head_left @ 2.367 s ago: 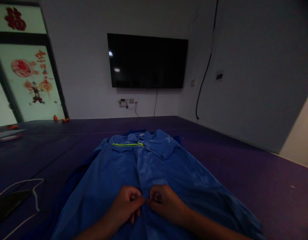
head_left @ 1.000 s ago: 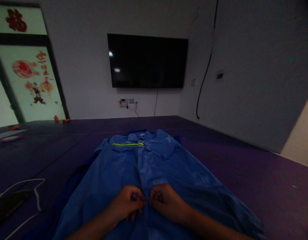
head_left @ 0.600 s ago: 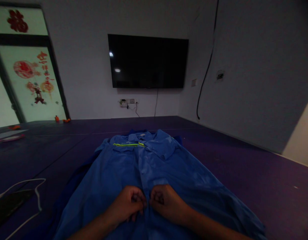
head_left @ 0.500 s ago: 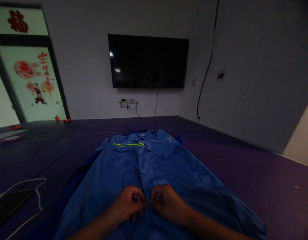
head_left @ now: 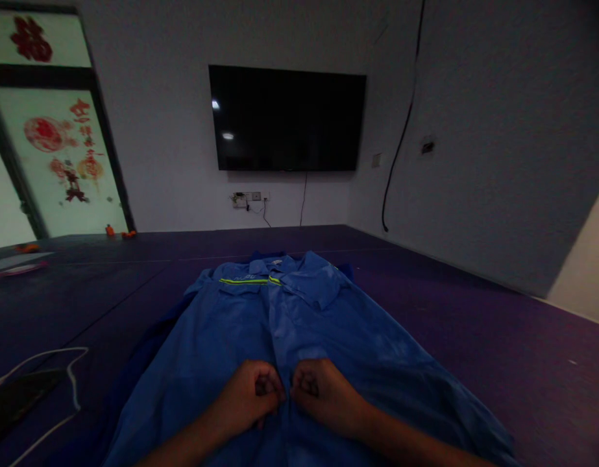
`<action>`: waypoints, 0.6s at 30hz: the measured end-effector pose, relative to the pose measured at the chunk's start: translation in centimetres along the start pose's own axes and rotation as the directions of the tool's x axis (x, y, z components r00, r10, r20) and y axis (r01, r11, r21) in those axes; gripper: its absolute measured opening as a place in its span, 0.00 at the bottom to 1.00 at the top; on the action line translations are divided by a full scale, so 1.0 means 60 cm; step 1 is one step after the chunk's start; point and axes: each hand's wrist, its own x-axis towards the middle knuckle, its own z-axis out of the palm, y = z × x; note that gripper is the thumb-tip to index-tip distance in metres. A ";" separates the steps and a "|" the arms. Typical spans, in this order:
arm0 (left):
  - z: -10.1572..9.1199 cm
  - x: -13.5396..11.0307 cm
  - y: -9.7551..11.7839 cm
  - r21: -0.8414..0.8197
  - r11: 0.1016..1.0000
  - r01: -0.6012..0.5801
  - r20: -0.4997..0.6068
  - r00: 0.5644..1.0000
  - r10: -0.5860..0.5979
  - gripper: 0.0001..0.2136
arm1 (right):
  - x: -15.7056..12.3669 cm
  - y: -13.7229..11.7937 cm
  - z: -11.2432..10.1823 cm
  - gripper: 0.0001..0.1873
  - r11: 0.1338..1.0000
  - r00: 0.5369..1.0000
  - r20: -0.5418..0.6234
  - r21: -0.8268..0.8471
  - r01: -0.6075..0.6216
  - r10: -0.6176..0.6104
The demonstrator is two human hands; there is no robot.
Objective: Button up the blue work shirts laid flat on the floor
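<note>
A blue work shirt with a thin yellow-green stripe across its chest lies spread front side up, its collar pointing away from me. Down its middle runs the front opening. My left hand is closed in a pinch on the left side of that opening, low on the shirt. Just across from it, my right hand is pinched on the other edge. The two hands are a small gap apart. Whether a button sits between the fingers is hidden. Darker blue cloth shows from under the shirt's left side.
The shirt lies on a dark purple floor mat. At the lower left are a dark flat object and a white cable. Small orange things lie by the door. A television hangs on the far wall.
The view has shifted very slightly. Both hands stay pinched at the same place on the shirt front, with barely any finger movement.
</note>
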 end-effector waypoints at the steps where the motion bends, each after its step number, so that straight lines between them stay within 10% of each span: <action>1: 0.000 0.001 -0.002 0.002 1.000 -0.011 -0.001 1.000 0.011 0.03 | 0.000 0.000 0.000 0.02 1.000 1.000 -0.002 -0.001 -0.003 0.003; 18: 0.005 -0.004 0.002 0.027 0.999 -0.019 -0.061 0.998 0.020 0.12 | 0.000 -0.001 0.002 0.04 1.000 1.000 0.012 0.017 -0.007 0.007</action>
